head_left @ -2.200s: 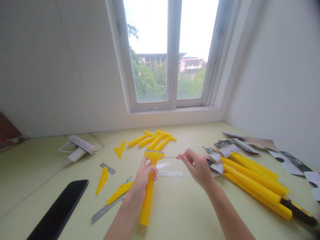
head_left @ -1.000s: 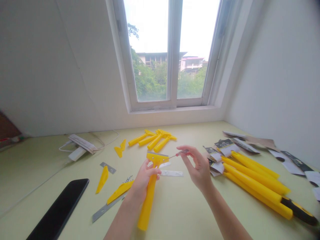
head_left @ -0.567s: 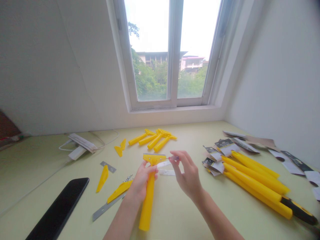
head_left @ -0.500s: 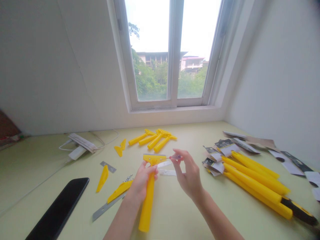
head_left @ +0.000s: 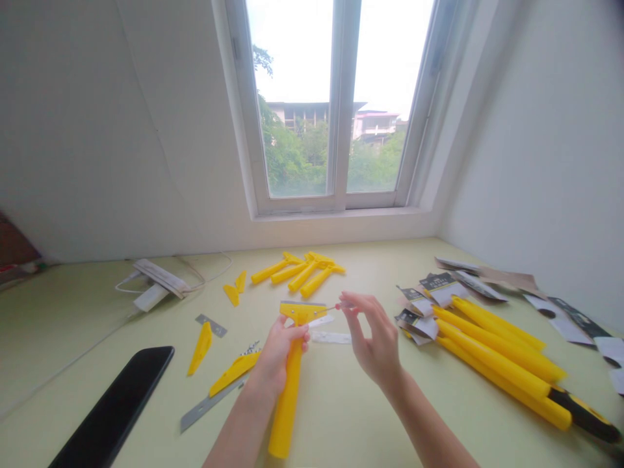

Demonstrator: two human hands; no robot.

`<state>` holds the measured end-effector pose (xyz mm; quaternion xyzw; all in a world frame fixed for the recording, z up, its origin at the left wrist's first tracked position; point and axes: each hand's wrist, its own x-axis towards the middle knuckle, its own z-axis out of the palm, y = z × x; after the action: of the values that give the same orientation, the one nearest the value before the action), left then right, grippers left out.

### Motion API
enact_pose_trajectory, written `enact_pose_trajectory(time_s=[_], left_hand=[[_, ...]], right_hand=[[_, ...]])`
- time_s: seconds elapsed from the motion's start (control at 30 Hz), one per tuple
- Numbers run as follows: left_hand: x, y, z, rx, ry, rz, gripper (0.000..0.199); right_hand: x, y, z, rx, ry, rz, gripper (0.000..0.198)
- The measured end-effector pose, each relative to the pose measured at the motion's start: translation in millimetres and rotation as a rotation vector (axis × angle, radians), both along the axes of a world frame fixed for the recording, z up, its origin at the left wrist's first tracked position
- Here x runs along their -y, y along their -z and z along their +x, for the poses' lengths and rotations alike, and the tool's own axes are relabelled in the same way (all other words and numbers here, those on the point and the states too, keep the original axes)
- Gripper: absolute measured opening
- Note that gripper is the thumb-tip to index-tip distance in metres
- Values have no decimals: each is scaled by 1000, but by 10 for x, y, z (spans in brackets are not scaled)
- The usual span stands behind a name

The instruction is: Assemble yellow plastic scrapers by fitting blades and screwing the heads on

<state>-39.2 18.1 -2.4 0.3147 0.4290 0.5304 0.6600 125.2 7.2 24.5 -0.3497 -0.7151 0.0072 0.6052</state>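
My left hand (head_left: pixel 279 354) is closed around the neck of a yellow scraper (head_left: pixel 288 403), whose wide head with a metal blade edge points away from me. My right hand (head_left: pixel 375 335) pinches the handle of a small screwdriver (head_left: pixel 345 305), its thin shaft reaching left to the right end of the scraper head; whether the tip sits in a screw is too small to tell. Behind my left hand lie clear strips (head_left: pixel 331 338). Left of it are a yellow blade cover (head_left: pixel 234 373), a long metal blade (head_left: pixel 209 403) and a heap of small screws (head_left: pixel 251 349).
Several yellow scrapers (head_left: pixel 314 276) lie at the back. More yellow handles (head_left: pixel 497 344) with card tags lie at the right. A black phone (head_left: pixel 117 403) and a power strip (head_left: pixel 160 279) are at the left. Another yellow cover (head_left: pixel 199 348) rests beside a short blade (head_left: pixel 214 327).
My right hand and the screwdriver have shifted slightly to the right, and more of the shaft shows. The scraper in my left hand has tilted a little.
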Motion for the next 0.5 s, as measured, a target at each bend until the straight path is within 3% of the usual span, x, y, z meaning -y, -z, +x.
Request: enact_pose_trajectory(time_s=[0.33, 0.5], left_hand=[[1, -28, 9, 30, -12, -32, 37], [-2, -44, 8, 40, -46, -71, 38]], right_hand=[[21, -10, 25, -55, 66, -40, 29], [-7, 22, 12, -98, 2, -16, 30]])
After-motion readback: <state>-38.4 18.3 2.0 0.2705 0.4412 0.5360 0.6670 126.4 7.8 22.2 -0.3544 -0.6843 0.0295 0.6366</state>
